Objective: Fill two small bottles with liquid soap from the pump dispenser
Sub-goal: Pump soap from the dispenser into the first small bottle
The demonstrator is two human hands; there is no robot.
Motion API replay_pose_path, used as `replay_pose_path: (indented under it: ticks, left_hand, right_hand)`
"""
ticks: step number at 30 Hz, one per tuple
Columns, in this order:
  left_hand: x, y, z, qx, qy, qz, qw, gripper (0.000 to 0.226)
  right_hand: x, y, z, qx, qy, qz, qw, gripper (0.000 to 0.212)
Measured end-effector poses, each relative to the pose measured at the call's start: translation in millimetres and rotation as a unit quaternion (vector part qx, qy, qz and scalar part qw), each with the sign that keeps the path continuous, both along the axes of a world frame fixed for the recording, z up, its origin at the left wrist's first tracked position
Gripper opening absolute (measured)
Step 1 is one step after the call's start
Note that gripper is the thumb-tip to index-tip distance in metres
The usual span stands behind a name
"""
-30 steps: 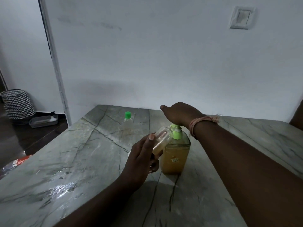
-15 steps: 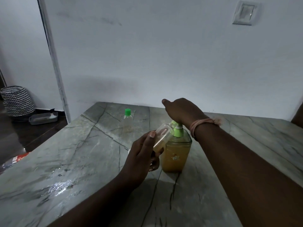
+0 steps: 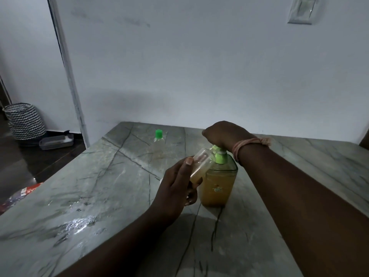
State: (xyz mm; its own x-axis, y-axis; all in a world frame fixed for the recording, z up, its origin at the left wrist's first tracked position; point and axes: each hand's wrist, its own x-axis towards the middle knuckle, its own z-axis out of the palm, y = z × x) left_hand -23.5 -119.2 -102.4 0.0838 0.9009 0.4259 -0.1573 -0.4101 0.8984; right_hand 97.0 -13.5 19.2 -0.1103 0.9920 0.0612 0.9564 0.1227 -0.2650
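On a grey-green marble desk (image 3: 95, 196) veined with dark lines, a squarish clear plastic pump dispenser (image 3: 218, 183) with amber liquid soap and a lime-green pump head is standing upright near the middle. The right hand (image 3: 223, 134) is lying over the top of the pump head with its fingers bent downward, pressing on it; a bunch of pinkish thread bands (image 3: 249, 144) is sitting round that wrist. The left hand (image 3: 177, 186) is gripping a small clear plastic bottle (image 3: 200, 163), its thumb laid along the near side and the fingers curling round underneath. That bottle is being held tilted, its open mouth pointing up and to the right, touching or just beside the green nozzle; which of the two I cannot tell. Amber soap is filling its lower part, and it is hanging just to the left of the dispenser's shoulder, above the desk.

A second small clear bottle with a green screw cap (image 3: 159, 137) is standing upright near the far edge of the desk, well apart from both hands. A wet sheen is glinting on the near left of the desk. On the dark floor at the left, a black-and-white zigzag basket (image 3: 25, 121) is sitting beside a shallow grey tray (image 3: 56, 141). A white wall switch (image 3: 302, 10) is showing high on the pale wall.
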Motion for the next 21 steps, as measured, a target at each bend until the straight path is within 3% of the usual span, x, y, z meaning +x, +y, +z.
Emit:
replay_pose_path:
  ticks: [6, 8, 11, 18, 21]
  left_hand:
    - [0.4, -1.1, 0.7, 0.002, 0.004, -0.003, 1.0, 0.039]
    - [0.4, 0.3, -0.7, 0.006, 0.003, -0.009, 1.0, 0.039]
    - [0.0, 1.8, -1.9, 0.007, 0.002, -0.006, 1.0, 0.039]
    - [2.7, -2.6, 1.3, 0.006, 0.008, 0.004, 1.0, 0.037]
    - [2.0, -2.3, 2.0, 0.003, 0.009, 0.0, 1.0, 0.038]
  right_hand:
    - [-0.8, -0.6, 10.7, 0.035, -0.017, -0.017, 0.999, 0.062]
    - [0.3, 2.7, 8.8, 0.032, 0.018, -0.023, 0.999, 0.066]
    - [4.7, 2.7, -2.6, 0.014, 0.071, -0.026, 0.997, 0.063]
    - [2.3, -2.3, 6.5, 0.019, 0.013, -0.01, 1.0, 0.064]
    - [7.3, 1.3, 2.2, 0.029, 0.06, -0.014, 0.998, 0.055]
